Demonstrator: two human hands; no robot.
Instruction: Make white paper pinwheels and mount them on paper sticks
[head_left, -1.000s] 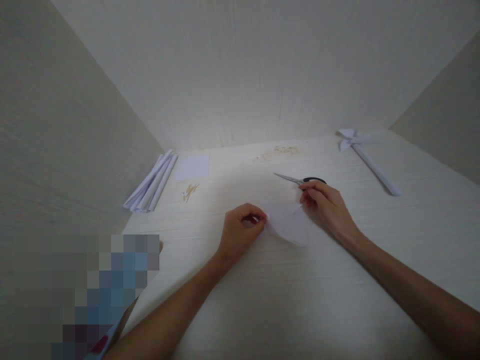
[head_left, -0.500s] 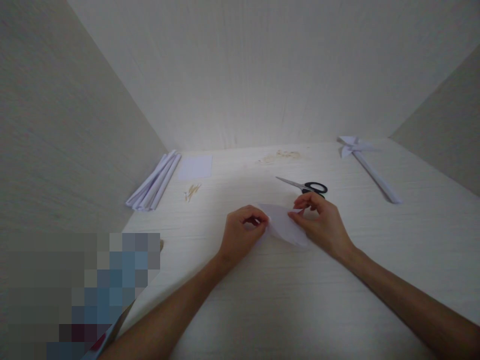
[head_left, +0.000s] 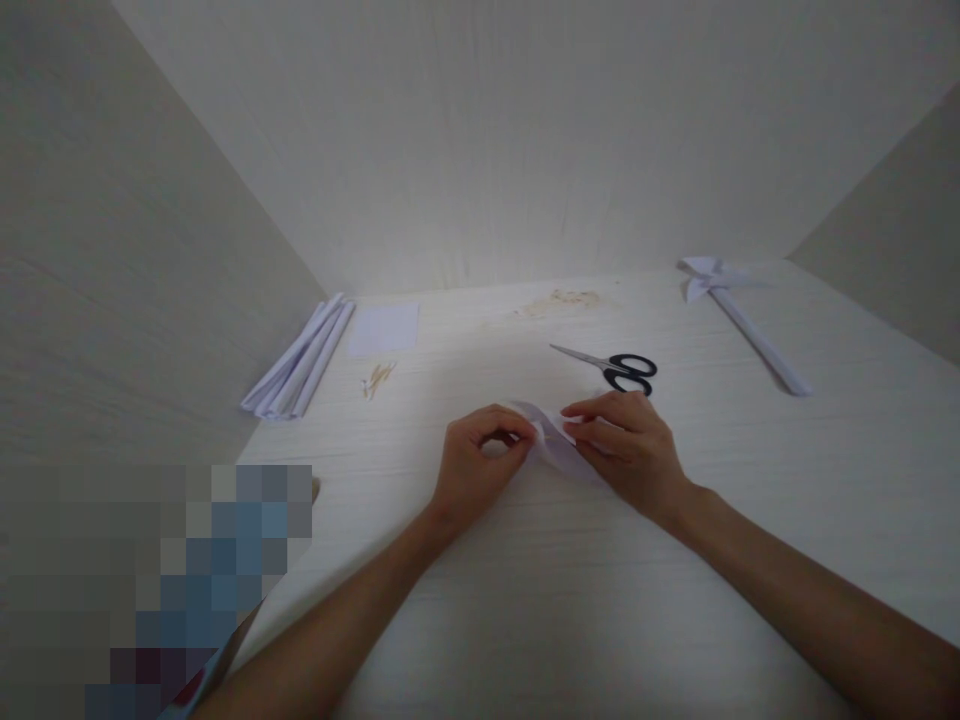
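a small white paper piece lies near the middle of the pale wooden table, curled and partly folded, caught between both hands. the left hand is curled closed, its thumb and forefinger pinching the paper's left edge. the right hand lies over the paper's right side, fingers bent and pressing a flap toward the left hand; its fingertips are touching the sheet and nearly meet the left hand's. just behind the right hand, apart from it, black-handled scissors lie flat with the blades pointing left. farther back on the left, a bundle of rolled white paper sticks rests against the side wall, with a flat white paper square just beside it and a few small tan sticks in front of the square. at the far right, well apart, lies a white paper pinwheel on its long stem. a brownish smudge marks the table by the back wall.
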